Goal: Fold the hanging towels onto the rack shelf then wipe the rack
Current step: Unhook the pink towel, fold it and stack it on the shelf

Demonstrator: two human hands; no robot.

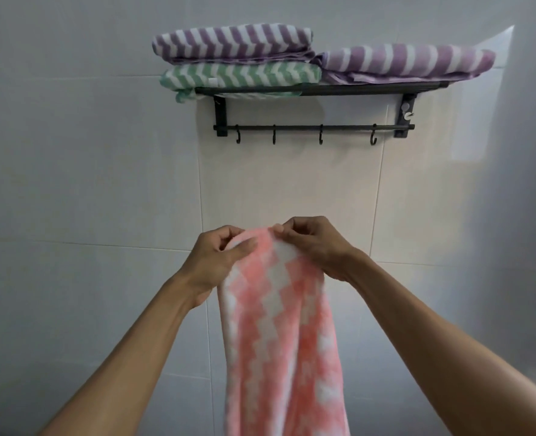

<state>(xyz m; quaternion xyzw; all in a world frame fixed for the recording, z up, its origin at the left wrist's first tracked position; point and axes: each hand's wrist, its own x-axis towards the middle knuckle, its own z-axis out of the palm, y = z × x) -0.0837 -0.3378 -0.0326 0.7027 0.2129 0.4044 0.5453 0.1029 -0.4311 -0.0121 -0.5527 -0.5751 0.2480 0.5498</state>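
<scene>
Pink zigzag towel [279, 335] drooping from both hands

The pink towel [279, 325] was soft, fluffy cloth, and so were the folded purple towels [232, 42] and green towel [241, 76]. The rack [317, 127] looked like matt black metal; the wall tiles [87, 152] shone glossy and smooth.

A black wall-mounted rack shelf [354, 89] carries a folded green zigzag towel [241, 76] at left, topped by a purple one [232, 42], with a second purple striped towel [408, 61] beside them at right.
</scene>
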